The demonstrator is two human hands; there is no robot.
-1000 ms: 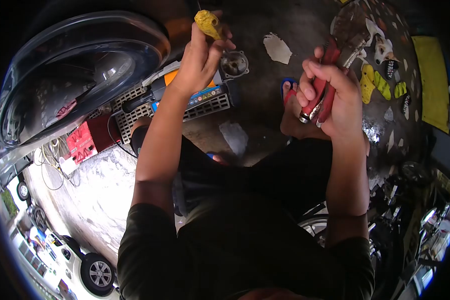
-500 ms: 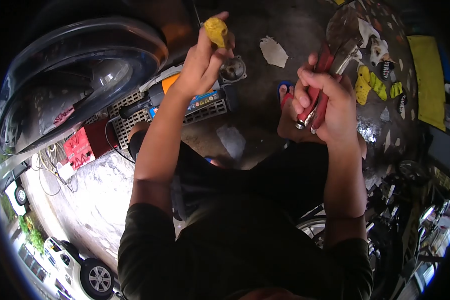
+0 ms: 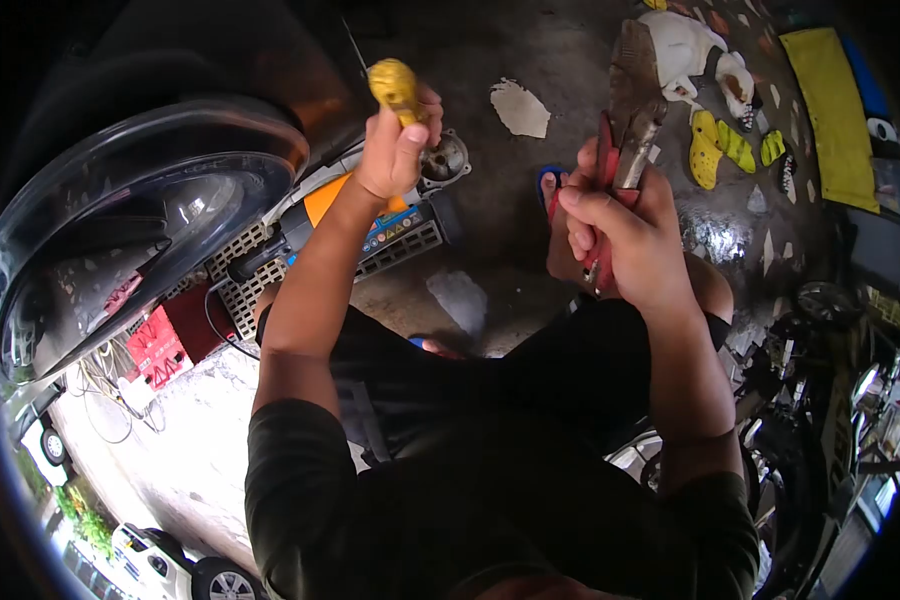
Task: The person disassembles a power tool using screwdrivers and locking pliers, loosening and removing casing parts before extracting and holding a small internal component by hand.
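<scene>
My left hand [image 3: 395, 160] is closed around a yellow-handled screwdriver [image 3: 394, 85], its rounded handle rising past the thumb. A thin shaft seems to point up and away from it, though blur makes this hard to tell. My right hand [image 3: 625, 230] grips red-handled pliers [image 3: 608, 165], held upright. Above the fist, a bare metal part [image 3: 642, 150] and a broad brown blade-like piece [image 3: 634, 70] stick up; whether they belong to the same tool I cannot tell. Behind my left forearm lies an orange and blue machine [image 3: 322, 205] on a perforated crate [image 3: 410, 245].
A dark car-like body [image 3: 60, 180] stands at left, beside a red box [image 3: 160, 345]. A round metal part [image 3: 448, 158] lies beyond my left hand. A white dog [image 3: 685, 50] and yellow clogs [image 3: 705, 150] are at upper right. Motorcycle parts [image 3: 825, 310] fill the lower right.
Both hands have shifted a little left in view, the left one also lower, each still holding its tool. The right-hand tool has turned more upright. The whole view has shifted too.
</scene>
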